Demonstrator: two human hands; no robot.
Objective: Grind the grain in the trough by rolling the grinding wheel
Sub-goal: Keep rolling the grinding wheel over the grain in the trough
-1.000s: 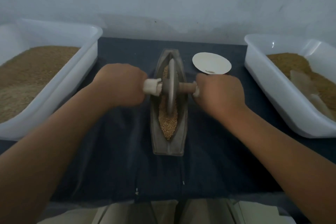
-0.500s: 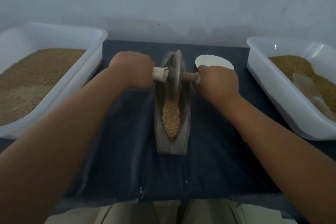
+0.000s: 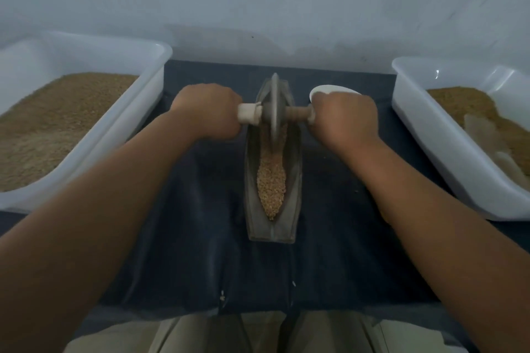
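Grinding wheel [image 3: 274, 112] stands at the trough's [image 3: 294, 189] far end, left hand [image 3: 208, 110] and right hand [image 3: 344, 119] clenched round its axle [image 3: 298, 114]; even pressure should keep it upright.

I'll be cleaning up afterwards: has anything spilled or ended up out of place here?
A few stray grains lie on the dark cloth near its front edge, outside the trough. Otherwise nothing stands out.

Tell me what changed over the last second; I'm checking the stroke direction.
The grinding wheel rolled from the middle of the trough toward its far end, left hand and right hand going with it, uncovering more grain at the near end. Both hands still grip the axle; the two tubs and white dish stayed put.
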